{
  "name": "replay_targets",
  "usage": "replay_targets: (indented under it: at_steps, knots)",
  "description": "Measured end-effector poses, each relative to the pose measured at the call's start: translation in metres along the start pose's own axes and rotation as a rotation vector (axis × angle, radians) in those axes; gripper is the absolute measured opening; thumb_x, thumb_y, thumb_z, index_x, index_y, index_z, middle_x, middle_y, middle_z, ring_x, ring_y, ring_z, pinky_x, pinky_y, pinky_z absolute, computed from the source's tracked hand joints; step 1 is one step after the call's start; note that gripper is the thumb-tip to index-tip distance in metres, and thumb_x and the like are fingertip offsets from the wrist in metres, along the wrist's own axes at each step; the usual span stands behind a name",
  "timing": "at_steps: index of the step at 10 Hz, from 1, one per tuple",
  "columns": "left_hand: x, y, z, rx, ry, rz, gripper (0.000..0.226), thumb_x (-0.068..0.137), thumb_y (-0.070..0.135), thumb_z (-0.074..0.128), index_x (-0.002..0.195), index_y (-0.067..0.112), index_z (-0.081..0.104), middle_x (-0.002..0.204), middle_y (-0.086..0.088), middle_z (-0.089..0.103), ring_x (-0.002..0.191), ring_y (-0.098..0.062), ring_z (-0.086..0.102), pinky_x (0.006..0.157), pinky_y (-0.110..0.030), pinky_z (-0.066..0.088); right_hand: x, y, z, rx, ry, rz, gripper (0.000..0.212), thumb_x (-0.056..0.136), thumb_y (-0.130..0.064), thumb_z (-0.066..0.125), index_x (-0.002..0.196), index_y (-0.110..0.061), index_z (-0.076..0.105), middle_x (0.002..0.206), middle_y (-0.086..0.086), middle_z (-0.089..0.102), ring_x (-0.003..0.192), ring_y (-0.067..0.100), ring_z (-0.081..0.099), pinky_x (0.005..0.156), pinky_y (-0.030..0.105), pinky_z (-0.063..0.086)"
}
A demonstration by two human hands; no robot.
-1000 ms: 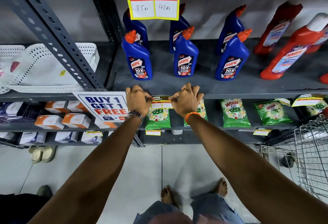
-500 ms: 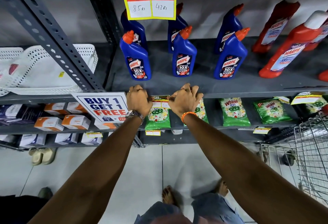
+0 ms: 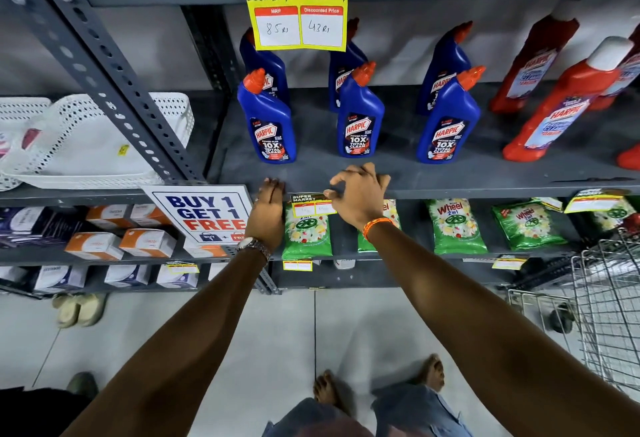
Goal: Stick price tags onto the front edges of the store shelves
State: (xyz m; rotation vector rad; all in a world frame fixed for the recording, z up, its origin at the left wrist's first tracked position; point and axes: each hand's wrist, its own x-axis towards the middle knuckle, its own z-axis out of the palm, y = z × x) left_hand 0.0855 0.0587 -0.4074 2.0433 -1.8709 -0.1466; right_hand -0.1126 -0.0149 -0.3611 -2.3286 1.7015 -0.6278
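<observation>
A small yellow and green price tag (image 3: 311, 205) hangs on the grey front edge of the middle shelf (image 3: 485, 190), below the blue Harpic bottles (image 3: 360, 118). My left hand (image 3: 266, 215) is flat with fingers straight, just left of the tag, fingertips at the shelf edge, holding nothing. My right hand (image 3: 360, 197) has its fingers spread over the shelf edge, and its thumb touches the tag's upper right corner. A larger price tag (image 3: 296, 8) marked 85 and 43 is stuck on the shelf edge above.
A "Buy 1 Get 1 Free" sign (image 3: 204, 213) stands left of my left hand. Green Wheel packets (image 3: 455, 225) fill the shelf below, which carries more tags (image 3: 297, 265). Red Harpic bottles (image 3: 561, 104) stand at the right. A wire trolley (image 3: 606, 298) is at the lower right.
Both hands were fisted and pressing on the tag's two ends. My left hand has come off the tag and opened flat. My right hand has spread its fingers, with only the thumb on the tag.
</observation>
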Motion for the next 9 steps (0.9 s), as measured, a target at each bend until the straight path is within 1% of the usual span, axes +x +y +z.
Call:
replay_targets:
  at_steps: [1,2,3,4,5,6,7,8,9]
  knots:
    - [-0.008,0.001,0.009,0.081,-0.033,0.006,0.080,0.079,-0.015,0.051,0.153,-0.008,0.023,0.161,-0.027,0.028,0.152,-0.044,0.024,0.123,-0.050,0.011,0.008,-0.011,0.003,-0.076,-0.091,-0.151,0.033,0.076,-0.047,0.073,0.104,-0.029,0.074,0.107,-0.012,0.070,0.113,0.019,0.047,0.085,0.041,0.023]
    - [-0.013,-0.001,0.009,0.078,-0.058,0.007,0.098,0.072,-0.016,0.065,0.156,-0.004,0.016,0.165,-0.023,0.021,0.154,-0.040,0.018,0.125,-0.048,0.016,0.013,-0.017,0.005,-0.140,-0.124,-0.216,0.030,0.079,-0.046,0.072,0.103,-0.027,0.076,0.103,-0.011,0.072,0.109,0.020,0.048,0.081,0.040,0.023]
    - [-0.012,-0.009,0.011,0.058,-0.039,0.015,0.096,0.072,-0.016,0.066,0.156,-0.004,0.021,0.164,-0.022,0.025,0.153,-0.039,0.023,0.124,-0.046,0.017,0.020,-0.015,0.007,-0.147,-0.104,-0.233,0.021,0.080,-0.043,0.070,0.092,-0.028,0.078,0.094,-0.012,0.072,0.105,0.019,0.049,0.079,0.039,0.023]
    - [-0.013,-0.010,0.010,0.057,-0.029,0.035,0.095,0.069,-0.019,0.059,0.156,-0.003,0.023,0.164,-0.021,0.027,0.153,-0.037,0.024,0.124,-0.043,0.016,0.025,-0.008,0.009,-0.192,-0.090,-0.295,0.023,0.078,-0.046,0.069,0.089,-0.029,0.080,0.087,-0.013,0.072,0.101,0.018,0.051,0.082,0.039,0.026]
    - [-0.014,-0.013,0.009,0.057,0.000,0.049,0.098,0.064,-0.021,0.055,0.156,-0.003,0.025,0.163,-0.021,0.028,0.152,-0.037,0.026,0.124,-0.040,0.015,0.026,-0.004,0.011,-0.298,-0.077,-0.404,0.027,0.081,-0.049,0.062,0.086,-0.030,0.080,0.082,-0.013,0.072,0.096,0.019,0.051,0.083,0.042,0.033]
    - [-0.014,-0.012,0.010,0.036,0.026,0.055,0.093,0.065,-0.021,0.052,0.153,-0.005,0.029,0.160,-0.024,0.033,0.150,-0.040,0.031,0.123,-0.043,0.019,0.026,-0.005,0.012,-0.373,-0.063,-0.445,0.031,0.082,-0.045,0.055,0.083,-0.026,0.080,0.078,-0.011,0.071,0.095,0.021,0.051,0.083,0.044,0.035]
    - [-0.012,-0.010,0.015,0.021,0.077,0.053,0.090,0.065,-0.021,0.052,0.152,-0.007,0.031,0.159,-0.026,0.035,0.148,-0.042,0.032,0.122,-0.046,0.022,0.021,-0.006,0.016,-0.389,-0.054,-0.434,0.037,0.082,-0.043,0.047,0.082,-0.024,0.079,0.075,-0.012,0.067,0.094,0.021,0.049,0.083,0.045,0.035]
    - [-0.014,-0.007,0.010,0.006,0.054,0.031,0.094,0.065,-0.024,0.052,0.154,-0.005,0.028,0.161,-0.024,0.031,0.151,-0.040,0.028,0.123,-0.045,0.019,0.021,-0.017,0.009,-0.407,-0.100,-0.411,0.036,0.083,-0.045,0.049,0.080,-0.025,0.078,0.073,-0.012,0.068,0.093,0.020,0.048,0.083,0.044,0.032]
    - [-0.013,-0.011,0.013,0.005,0.081,0.031,0.096,0.063,-0.024,0.056,0.153,-0.005,0.029,0.160,-0.024,0.032,0.149,-0.041,0.031,0.122,-0.044,0.018,0.023,-0.010,0.008,-0.287,-0.100,-0.361,0.034,0.084,-0.054,0.054,0.086,-0.033,0.080,0.078,-0.013,0.072,0.096,0.017,0.050,0.085,0.041,0.028]
